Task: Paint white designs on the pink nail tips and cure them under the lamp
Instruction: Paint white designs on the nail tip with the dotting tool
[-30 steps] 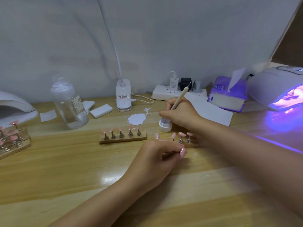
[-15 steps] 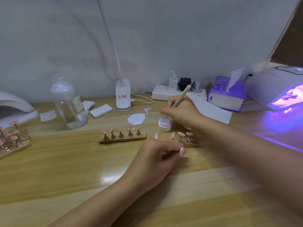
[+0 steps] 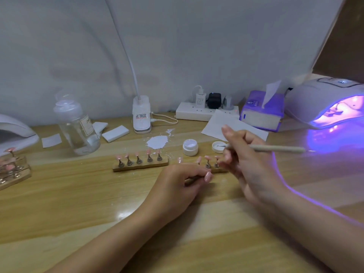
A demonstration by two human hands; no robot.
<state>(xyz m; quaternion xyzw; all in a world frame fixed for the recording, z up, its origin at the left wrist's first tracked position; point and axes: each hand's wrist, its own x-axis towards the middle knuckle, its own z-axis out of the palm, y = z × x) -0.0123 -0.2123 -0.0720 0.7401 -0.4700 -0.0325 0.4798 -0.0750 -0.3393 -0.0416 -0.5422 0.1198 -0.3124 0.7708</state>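
Note:
My right hand (image 3: 244, 160) holds a thin wooden-handled brush (image 3: 275, 148) lying almost level, its tip near the small white lid (image 3: 218, 146). The open white gel pot (image 3: 190, 147) stands just left of that lid. My left hand (image 3: 177, 186) grips the near wooden strip, whose pink nail tips (image 3: 207, 157) stand on metal pegs beyond my fingers. A second wooden strip (image 3: 140, 166) with several pink tips sits to the left. The curing lamp (image 3: 323, 103) glows violet at the far right.
A white paint smear (image 3: 157, 141) lies behind the strips. A clear bottle (image 3: 76, 127), white pads (image 3: 115, 133), a clip lamp base (image 3: 141, 117), a power strip (image 3: 197, 113), a tissue pack (image 3: 262, 113) and paper (image 3: 216, 123) line the back. More tip stands (image 3: 11, 168) and another lamp (image 3: 13, 131) sit far left.
My right hand has lifted off the gel pot and swung right, turning the brush from upright to nearly level. The pot and its lid now show. My left hand has stayed put.

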